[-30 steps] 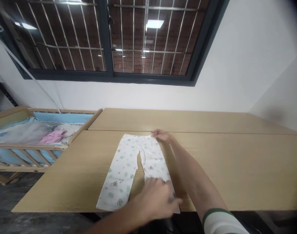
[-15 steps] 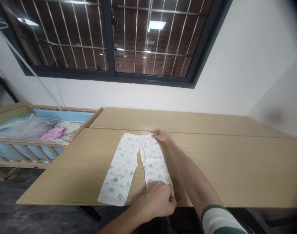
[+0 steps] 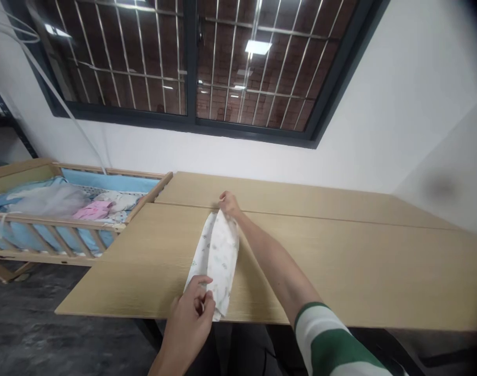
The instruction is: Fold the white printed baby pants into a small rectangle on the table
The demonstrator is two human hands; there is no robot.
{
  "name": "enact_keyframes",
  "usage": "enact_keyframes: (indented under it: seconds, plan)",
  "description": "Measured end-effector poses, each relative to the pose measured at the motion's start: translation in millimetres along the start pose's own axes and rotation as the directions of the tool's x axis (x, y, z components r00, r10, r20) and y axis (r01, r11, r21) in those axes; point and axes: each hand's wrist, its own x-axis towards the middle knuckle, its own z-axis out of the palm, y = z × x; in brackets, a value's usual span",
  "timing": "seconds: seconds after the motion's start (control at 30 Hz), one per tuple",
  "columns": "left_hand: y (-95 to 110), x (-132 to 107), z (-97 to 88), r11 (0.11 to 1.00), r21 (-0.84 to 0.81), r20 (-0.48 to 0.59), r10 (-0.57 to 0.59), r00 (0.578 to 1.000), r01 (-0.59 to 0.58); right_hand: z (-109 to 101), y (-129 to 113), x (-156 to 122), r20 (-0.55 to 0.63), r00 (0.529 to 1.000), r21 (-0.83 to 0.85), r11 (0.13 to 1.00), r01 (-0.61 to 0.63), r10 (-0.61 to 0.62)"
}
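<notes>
A pair of small white baby pants (image 3: pixel 220 256) with a green and grey print lies folded lengthwise on the wooden table (image 3: pixel 340 266), one leg over the other. At the waistband, my right hand (image 3: pixel 229 203) is closed, pinching the upper corner of the cloth. My left hand (image 3: pixel 193 308) is by the leg ends near the table's front edge. Its thumb and index finger are apart, with the fingertips at the cloth and nothing visibly gripped. The lower leg is partly hidden behind the left hand and the upper layer.
To the left stands a wooden crib (image 3: pixel 66 230) with blue lining. In it lie a pink cloth (image 3: pixel 93 210) and pale netting (image 3: pixel 58 199). Behind the table rise a white wall and a barred window (image 3: pixel 191 125). A seam runs along the tabletop.
The right leg of the pants has been folded over onto the left one. Both hands have moved left with it, and the left hand's fingers have come apart from the hem.
</notes>
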Motion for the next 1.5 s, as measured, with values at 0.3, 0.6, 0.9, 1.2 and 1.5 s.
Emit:
enact_keyframes:
  seconds: [0.3, 0.6, 0.9, 1.2, 1.5]
  plan:
    - [-48.4, -12.7, -7.5, 0.947, 0.316, -0.048, -0.047, 0.998, 0.060, 40.4, -13.3, -24.1, 0.087, 0.996, -0.158, 0.987, 0.016, -0.003]
    - [-34.8, -43.2, 7.2, 0.649, 0.714, -0.204, 0.552, 0.808, -0.263, 26.1, -42.4, -144.4, 0.387, 0.661, 0.156, 0.752, 0.641, -0.643]
    - [-72.7, -47.6, 40.7, 0.374, 0.852, -0.067, 0.772, 0.632, -0.366, 13.4, 3.1, -242.9, 0.676, 0.208, 0.345, 0.553, 0.759, -0.707]
    - [-86.8, -44.7, 55.3, 0.409, 0.867, -0.117, 0.722, 0.682, -0.285, 31.7, 56.3, -44.7, 0.620, 0.637, -0.149, 0.728, 0.669, -0.458]
    - [-74.3, -52.0, 73.2, 0.443, 0.844, -0.145, 0.730, 0.668, -0.301, 31.8, 87.1, -1.8, 0.542, 0.603, -0.168, 0.628, 0.760, -0.585]
